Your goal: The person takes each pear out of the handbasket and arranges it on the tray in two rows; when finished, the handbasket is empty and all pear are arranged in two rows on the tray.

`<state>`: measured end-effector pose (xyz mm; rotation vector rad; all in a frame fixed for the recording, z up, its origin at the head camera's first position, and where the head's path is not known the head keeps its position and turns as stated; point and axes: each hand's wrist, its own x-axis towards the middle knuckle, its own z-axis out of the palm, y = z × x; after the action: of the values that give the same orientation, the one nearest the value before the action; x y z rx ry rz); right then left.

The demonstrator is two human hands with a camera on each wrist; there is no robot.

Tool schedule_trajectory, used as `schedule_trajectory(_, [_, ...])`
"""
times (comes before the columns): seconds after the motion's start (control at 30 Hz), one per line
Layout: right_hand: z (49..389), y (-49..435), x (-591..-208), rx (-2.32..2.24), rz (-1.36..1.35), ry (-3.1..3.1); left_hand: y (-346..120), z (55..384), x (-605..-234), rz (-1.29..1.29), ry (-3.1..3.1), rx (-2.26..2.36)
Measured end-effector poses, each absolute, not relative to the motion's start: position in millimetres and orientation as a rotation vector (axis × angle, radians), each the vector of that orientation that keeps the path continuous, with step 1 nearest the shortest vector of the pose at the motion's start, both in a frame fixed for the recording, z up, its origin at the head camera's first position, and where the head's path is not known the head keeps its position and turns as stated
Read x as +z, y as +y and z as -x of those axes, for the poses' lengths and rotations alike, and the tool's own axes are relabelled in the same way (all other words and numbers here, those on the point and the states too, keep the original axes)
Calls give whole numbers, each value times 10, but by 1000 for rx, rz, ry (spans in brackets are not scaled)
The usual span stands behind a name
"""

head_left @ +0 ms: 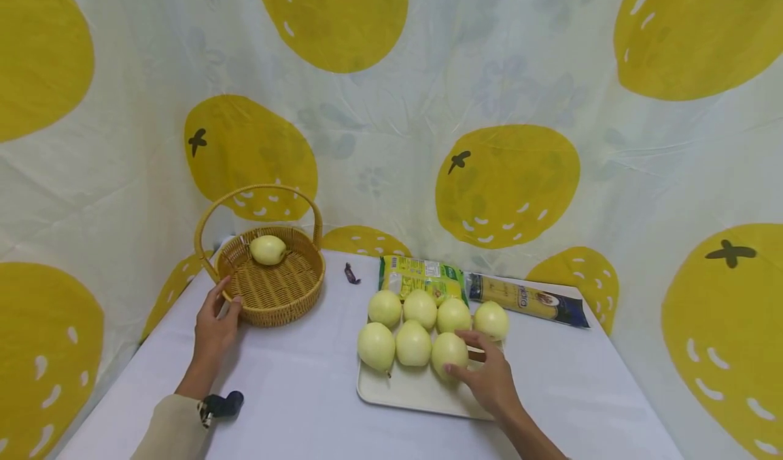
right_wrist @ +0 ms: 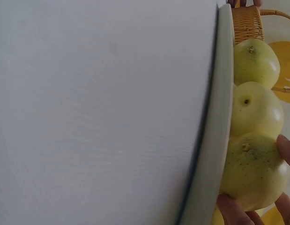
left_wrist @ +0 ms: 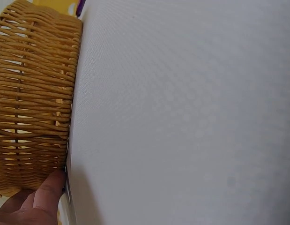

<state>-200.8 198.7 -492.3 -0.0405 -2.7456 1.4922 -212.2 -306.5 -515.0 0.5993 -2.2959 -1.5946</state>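
Note:
My right hand (head_left: 489, 372) has its thumb and fingers around a pale yellow-green pear (head_left: 449, 356) at the right end of the front row on a white tray (head_left: 416, 393). In the right wrist view this speckled pear (right_wrist: 253, 173) sits close to the tray's rim, fingers on both sides. Several more pears (head_left: 413, 343) stand in two rows. At the left, my left hand (head_left: 214, 324) rests against the near-left side of a woven basket (head_left: 278, 316) with a tall handle. Its fingers (left_wrist: 50, 192) touch the basket's lower wall. One pear (head_left: 267, 250) lies inside the basket.
Behind the pears lies a green and yellow packet (head_left: 422, 276). To its right is a long pasta packet (head_left: 529, 300). A small dark-wrapped sweet (head_left: 351, 274) lies between basket and tray. A fruit-patterned curtain (head_left: 379, 120) surrounds the white table (head_left: 300, 392).

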Motion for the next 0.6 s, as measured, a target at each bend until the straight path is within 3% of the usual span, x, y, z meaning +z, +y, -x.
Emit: schedule_trajectory(0.6, [1985,2100,-4904,1433,34,-2798,-3062,2110,-5144,-577,-2284,-1605])
